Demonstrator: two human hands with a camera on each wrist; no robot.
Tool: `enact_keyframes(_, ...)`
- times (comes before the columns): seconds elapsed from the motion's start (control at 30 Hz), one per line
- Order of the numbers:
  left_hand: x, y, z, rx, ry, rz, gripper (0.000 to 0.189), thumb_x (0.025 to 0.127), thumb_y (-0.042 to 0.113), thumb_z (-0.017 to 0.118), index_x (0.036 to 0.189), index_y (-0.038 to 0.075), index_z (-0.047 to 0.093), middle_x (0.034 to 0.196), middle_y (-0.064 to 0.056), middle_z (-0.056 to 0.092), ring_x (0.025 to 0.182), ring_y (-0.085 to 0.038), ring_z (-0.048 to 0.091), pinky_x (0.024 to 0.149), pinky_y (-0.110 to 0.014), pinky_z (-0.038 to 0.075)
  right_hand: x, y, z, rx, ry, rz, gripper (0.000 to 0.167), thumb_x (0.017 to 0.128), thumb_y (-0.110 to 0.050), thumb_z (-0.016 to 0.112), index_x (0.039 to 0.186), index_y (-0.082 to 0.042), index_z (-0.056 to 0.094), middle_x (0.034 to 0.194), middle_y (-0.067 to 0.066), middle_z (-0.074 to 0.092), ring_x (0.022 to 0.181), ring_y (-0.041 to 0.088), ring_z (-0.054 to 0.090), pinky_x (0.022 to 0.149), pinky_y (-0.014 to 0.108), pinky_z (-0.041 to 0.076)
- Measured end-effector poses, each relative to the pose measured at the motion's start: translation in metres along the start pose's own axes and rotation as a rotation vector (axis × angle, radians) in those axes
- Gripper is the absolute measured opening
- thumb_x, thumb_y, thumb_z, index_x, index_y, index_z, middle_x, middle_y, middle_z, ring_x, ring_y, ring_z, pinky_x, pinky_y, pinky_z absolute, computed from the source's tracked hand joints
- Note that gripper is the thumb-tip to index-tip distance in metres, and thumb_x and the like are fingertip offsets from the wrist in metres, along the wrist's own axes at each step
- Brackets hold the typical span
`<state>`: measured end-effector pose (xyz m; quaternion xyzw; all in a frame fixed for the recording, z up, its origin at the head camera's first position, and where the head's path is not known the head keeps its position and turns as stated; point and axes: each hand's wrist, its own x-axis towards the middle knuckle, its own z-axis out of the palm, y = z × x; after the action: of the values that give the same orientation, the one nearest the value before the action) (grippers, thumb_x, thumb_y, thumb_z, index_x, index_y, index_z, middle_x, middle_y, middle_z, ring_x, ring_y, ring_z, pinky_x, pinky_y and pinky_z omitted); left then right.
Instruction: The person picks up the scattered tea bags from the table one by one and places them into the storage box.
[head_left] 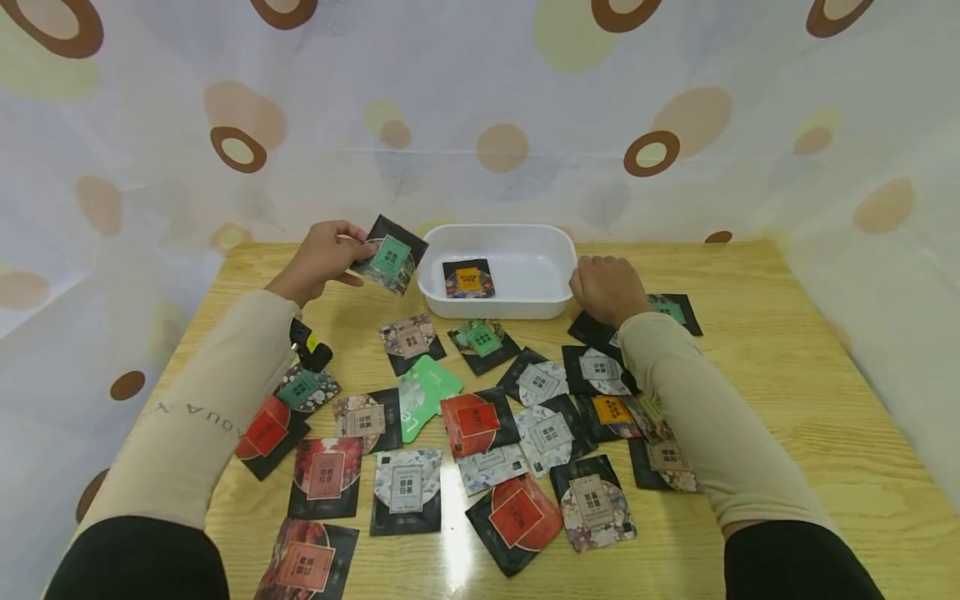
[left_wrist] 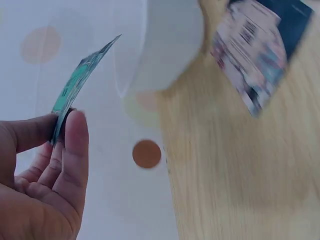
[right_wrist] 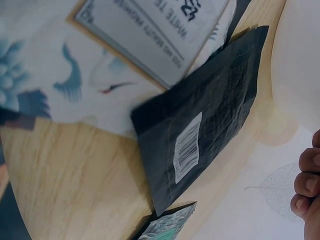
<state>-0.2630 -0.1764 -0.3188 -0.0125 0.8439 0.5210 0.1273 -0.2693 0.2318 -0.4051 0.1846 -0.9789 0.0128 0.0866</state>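
Left grip [head_left: 322, 254] pinches a thin, bowed packet [head_left: 392, 257], long axis slanting, black end pointing forward; right grip [head_left: 609, 287] curls, seemingly empty, beside the rounded white tub [head_left: 495, 309].

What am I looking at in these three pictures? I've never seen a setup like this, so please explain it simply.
There is no machine here, only a person's two bare hands, a left hand and a right hand. The large picture comes from a camera on the head, looking forward and down; the others come from cameras on each wrist.

On the pale wood-grain table lie many flat, printed packets with coloured labels, plus a flat bright-green piece. Near the far edge stands a white, rounded rectangular tray with a black packet with an orange label inside.

The left hand pinches a black packet with a green label. The right hand's fingers are curled at the tray's right end; whether they grip it is unclear.
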Motion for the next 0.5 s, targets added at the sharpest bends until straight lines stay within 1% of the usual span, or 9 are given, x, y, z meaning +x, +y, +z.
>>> enact_keyframes(0.13, 0.017, 0.015, 0.026, -0.121, -0.012, -0.038, 0.020, 0.102, 0.016, 0.056, 0.116, 0.004, 0.049, 0.106, -0.007, 0.051, 0.079, -0.011, 0.061, 0.067, -0.026, 0.060, -0.002, -0.001, -0.002, 0.009, -0.014, 0.016, 0.038, 0.103, -0.019, 0.025, 0.078, -0.004, 0.049, 0.070, 0.015, 0.057, 0.060, 0.031, 0.052, 0.058, 0.041, 0.041)
enact_keyframes(0.23, 0.027, 0.020, 0.044, -0.173, -0.026, -0.064, 0.023, 0.101, 0.011, 0.056, 0.120, 0.002, 0.047, 0.108, -0.006, 0.048, 0.084, -0.014, 0.059, 0.067, -0.025, 0.060, -0.004, -0.003, -0.004, 0.012, -0.018, 0.023, 0.038, 0.103, -0.018, 0.026, 0.078, -0.004, 0.050, 0.070, 0.015, 0.057, 0.061, 0.031, 0.052, 0.059, 0.042, 0.042)
enact_keyframes(0.3, 0.031, 0.022, 0.055, -0.189, -0.030, -0.085, 0.029, 0.101, 0.008, 0.055, 0.127, 0.000, 0.045, 0.110, -0.007, 0.048, 0.087, -0.016, 0.057, 0.064, -0.023, 0.059, -0.004, -0.005, -0.004, 0.015, -0.020, 0.025, 0.037, 0.103, -0.018, 0.026, 0.079, -0.003, 0.051, 0.071, 0.016, 0.058, 0.062, 0.031, 0.053, 0.060, 0.043, 0.043)
enact_keyframes(0.4, 0.037, 0.022, 0.070, -0.190, -0.032, -0.112, 0.036, 0.100, 0.006, 0.054, 0.134, -0.002, 0.044, 0.121, -0.012, 0.047, 0.088, -0.020, 0.057, 0.062, -0.022, 0.058, -0.004, -0.006, -0.002, 0.007, -0.029, 0.025, 0.038, 0.102, -0.019, 0.026, 0.081, -0.003, 0.052, 0.074, 0.016, 0.059, 0.064, 0.032, 0.055, 0.062, 0.044, 0.045)
enact_keyframes(0.43, 0.038, 0.022, 0.074, -0.186, -0.034, -0.117, 0.038, 0.100, 0.006, 0.054, 0.136, -0.002, 0.044, 0.125, -0.014, 0.047, 0.087, -0.020, 0.057, 0.062, -0.023, 0.058, -0.004, -0.006, -0.002, 0.005, -0.034, 0.027, 0.037, 0.102, -0.019, 0.027, 0.081, -0.003, 0.053, 0.075, 0.016, 0.060, 0.065, 0.032, 0.055, 0.063, 0.044, 0.046)
enact_keyframes(0.5, 0.040, 0.021, 0.082, -0.179, -0.038, -0.119, 0.040, 0.100, 0.005, 0.054, 0.138, -0.003, 0.044, 0.131, -0.017, 0.046, 0.084, -0.020, 0.057, 0.067, -0.026, 0.060, -0.004, -0.005, -0.001, 0.001, -0.042, 0.029, 0.038, 0.102, -0.020, 0.027, 0.083, -0.002, 0.053, 0.076, 0.016, 0.061, 0.067, 0.033, 0.056, 0.065, 0.045, 0.047)
